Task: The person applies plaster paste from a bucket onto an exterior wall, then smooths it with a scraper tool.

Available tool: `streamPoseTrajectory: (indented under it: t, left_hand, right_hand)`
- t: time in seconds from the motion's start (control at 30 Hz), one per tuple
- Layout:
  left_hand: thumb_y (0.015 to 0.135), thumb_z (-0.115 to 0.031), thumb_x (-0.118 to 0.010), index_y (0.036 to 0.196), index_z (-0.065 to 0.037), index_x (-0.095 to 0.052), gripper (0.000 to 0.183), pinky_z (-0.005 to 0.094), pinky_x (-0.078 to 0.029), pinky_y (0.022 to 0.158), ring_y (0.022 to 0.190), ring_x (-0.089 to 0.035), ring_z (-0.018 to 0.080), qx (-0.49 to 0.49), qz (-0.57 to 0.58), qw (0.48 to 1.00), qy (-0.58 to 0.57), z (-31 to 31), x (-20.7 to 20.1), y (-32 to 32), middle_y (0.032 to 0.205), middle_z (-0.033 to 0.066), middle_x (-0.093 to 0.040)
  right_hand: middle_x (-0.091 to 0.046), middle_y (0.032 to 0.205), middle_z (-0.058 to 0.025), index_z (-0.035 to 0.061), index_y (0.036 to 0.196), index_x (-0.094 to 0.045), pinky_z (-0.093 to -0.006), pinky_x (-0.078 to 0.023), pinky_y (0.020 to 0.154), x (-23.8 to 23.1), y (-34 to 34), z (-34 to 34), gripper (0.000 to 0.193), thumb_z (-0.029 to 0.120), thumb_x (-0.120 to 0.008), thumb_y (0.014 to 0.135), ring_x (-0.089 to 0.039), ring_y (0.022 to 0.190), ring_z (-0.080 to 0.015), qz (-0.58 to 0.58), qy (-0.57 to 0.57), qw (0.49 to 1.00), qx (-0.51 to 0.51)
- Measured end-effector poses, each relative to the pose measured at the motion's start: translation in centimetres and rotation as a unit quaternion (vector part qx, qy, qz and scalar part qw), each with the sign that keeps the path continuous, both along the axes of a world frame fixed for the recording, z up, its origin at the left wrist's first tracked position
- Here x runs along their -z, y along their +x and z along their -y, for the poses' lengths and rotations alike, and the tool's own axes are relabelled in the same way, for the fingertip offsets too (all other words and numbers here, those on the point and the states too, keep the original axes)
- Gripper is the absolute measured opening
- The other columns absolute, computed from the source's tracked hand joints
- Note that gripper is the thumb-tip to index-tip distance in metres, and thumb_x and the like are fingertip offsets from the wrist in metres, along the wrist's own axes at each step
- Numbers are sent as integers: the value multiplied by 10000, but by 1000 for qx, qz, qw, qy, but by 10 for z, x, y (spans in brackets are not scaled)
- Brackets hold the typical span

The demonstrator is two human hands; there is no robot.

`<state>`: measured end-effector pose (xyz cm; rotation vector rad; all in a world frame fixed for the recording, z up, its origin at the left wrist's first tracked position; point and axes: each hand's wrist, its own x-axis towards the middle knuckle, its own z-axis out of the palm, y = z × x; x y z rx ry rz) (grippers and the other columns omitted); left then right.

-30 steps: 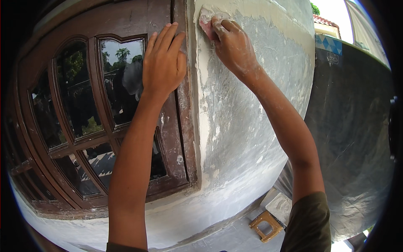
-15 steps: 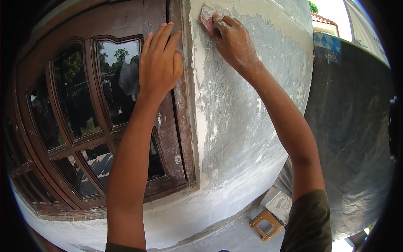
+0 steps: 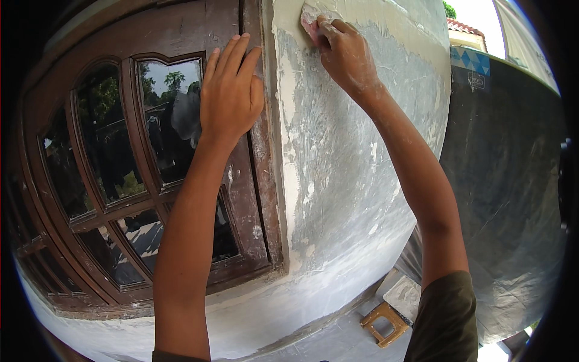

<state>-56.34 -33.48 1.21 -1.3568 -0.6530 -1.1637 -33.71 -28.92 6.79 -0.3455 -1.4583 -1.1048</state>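
Observation:
High on a grey wall (image 3: 344, 151), my right hand (image 3: 350, 57) grips a pinkish putty scraper (image 3: 310, 21) smeared with pale filler. Its blade is pressed to the wall just right of the window's edge, where a cream filler layer (image 3: 398, 36) covers the upper part with a ragged lower border. White dust marks that hand and wrist. My left hand (image 3: 231, 90) rests flat, fingers stretched upward, on the brown wooden frame of a window (image 3: 211, 33) with dark glass panes. It holds nothing.
Down by the wall's foot stands a yellow-brown plastic stool (image 3: 385, 324), beside a whitish smeared flat object (image 3: 403, 297). A large dark sheet (image 3: 506, 181) hangs along the right side. A narrow cream strip (image 3: 287, 199) edges the window frame.
My right hand has slid slightly to the right along the wall with the scraper. The left hand stays on the window frame, almost unmoved.

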Motion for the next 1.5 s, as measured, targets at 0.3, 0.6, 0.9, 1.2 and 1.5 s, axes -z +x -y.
streamPoseTrajectory:
  t: [0.3, 0.6, 0.9, 1.2, 1.5]
  left_hand:
    - [902, -76, -481, 1263, -7, -657, 408, 501, -324, 1196, 1389, -492, 316, -7, 6, 1000, -6, 1, 3, -4, 1445, 177, -565]
    - [897, -77, -483, 1270, -15, -656, 415, 504, -324, 1195, 1389, -490, 318, 5, -3, 1000, -14, 1, 2, 0, 1443, 179, -563]
    - [888, -83, -483, 1282, -23, -646, 430, 511, -322, 1195, 1389, -486, 316, -23, 5, 1000, -9, 1, 2, 2, 1447, 178, -554]
    - [911, -65, -458, 1294, -26, -639, 425, 507, -311, 1203, 1395, -476, 322, -6, 4, 1000, -18, 3, 4, -3, 1459, 176, -546]
    - [883, -85, -495, 1278, -30, -650, 428, 508, -326, 1192, 1388, -485, 310, -30, 3, 1000, -3, 2, 2, 1, 1445, 171, -553]
  right_hand:
    - [-701, 987, -154, -26, 1245, -686, -386, -588, 754, 78, 6, 33, 420, -68, -715, 828, -706, 841, -285, 30, -81, 995, -43]
    - [-657, 1009, -204, -39, 1141, -650, -469, -565, 806, 9, 5, -1, 327, -7, -649, 816, -643, 1018, -389, 35, -60, 998, 2]
    - [-697, 915, -161, -17, 1190, -705, -386, -559, 696, 35, 4, 37, 348, -45, -700, 844, -688, 774, -322, 18, -22, 998, -48]
    - [-649, 996, -173, -36, 1181, -642, -434, -598, 797, 59, -9, 14, 370, -17, -631, 812, -658, 1011, -352, 44, -80, 996, 23]
    - [-704, 974, -175, -15, 1233, -688, -404, -572, 724, 0, -5, 27, 386, -17, -699, 847, -689, 813, -358, 9, -5, 999, -37]
